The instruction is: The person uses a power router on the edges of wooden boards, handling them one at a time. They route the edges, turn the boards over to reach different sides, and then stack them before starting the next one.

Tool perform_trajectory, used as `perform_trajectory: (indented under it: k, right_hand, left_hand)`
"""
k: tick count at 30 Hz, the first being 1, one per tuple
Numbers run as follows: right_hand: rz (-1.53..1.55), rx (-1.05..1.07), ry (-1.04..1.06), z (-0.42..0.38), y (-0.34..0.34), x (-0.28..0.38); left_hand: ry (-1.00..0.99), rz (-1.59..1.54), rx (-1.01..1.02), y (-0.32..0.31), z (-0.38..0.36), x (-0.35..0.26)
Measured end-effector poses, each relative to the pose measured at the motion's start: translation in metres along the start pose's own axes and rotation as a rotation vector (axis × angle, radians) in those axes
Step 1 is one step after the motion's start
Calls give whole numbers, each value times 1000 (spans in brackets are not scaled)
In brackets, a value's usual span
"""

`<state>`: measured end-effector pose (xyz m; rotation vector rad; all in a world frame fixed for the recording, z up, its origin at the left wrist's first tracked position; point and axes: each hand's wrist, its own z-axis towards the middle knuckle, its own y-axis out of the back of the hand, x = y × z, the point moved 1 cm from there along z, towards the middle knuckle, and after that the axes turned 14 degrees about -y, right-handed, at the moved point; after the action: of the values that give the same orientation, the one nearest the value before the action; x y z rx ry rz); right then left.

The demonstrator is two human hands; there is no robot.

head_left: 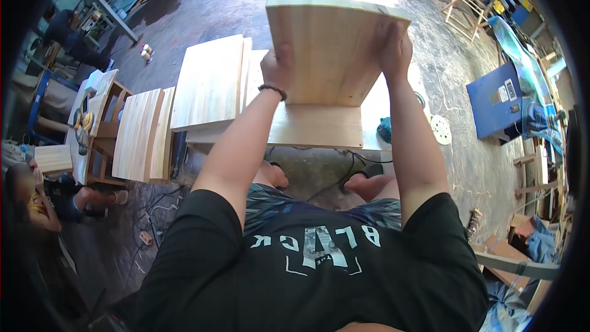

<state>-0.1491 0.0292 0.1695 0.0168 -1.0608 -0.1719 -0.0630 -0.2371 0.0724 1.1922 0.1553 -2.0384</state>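
Observation:
A thick wooden panel stands tilted up on edge in front of me, its lower edge at another board lying flat on the workbench. My left hand grips the panel's left side, with a dark bracelet at the wrist. On the opposite side, my right hand holds it near the upper right corner. A teal power tool lies on the bench beside my right forearm, partly hidden by it. Left of the panel, stacked wooden panels rest on the bench.
More panels are stacked farther left. A seated person holds a board at the far left; another person bends over behind. A blue machine stands at right, near a perforated sanding disc. Cables lie on the floor.

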Motion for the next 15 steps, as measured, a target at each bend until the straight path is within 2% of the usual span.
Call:
perform_trajectory:
  k: [3, 5, 8, 11, 12, 13, 15]
  right_hand:
    - [-91, 62, -154, -26, 1, -83]
    - [34, 129, -243, -56, -5, -89]
    - [-212, 227, -407, -90, 2, -120]
    - [-215, 273, -458, -102, 9, -104]
    - [-152, 300, -410, -109, 9, -95]
    - [-184, 311, -464, -120, 11, -67]
    - [-174, 364, -532, -147, 15, -19]
  left_hand:
    - [59, -102, 132, -8, -40, 33]
    - [146, -84, 240, -4, -67, 47]
    - [186, 63, 360, 0, -85, 63]
    - [103, 2, 481, 12, -83, 65]
    - [147, -26, 489, 26, -89, 54]
    - [192, -50, 497, 47, -101, 33]
    - [226, -205, 307, 88, -134, 5]
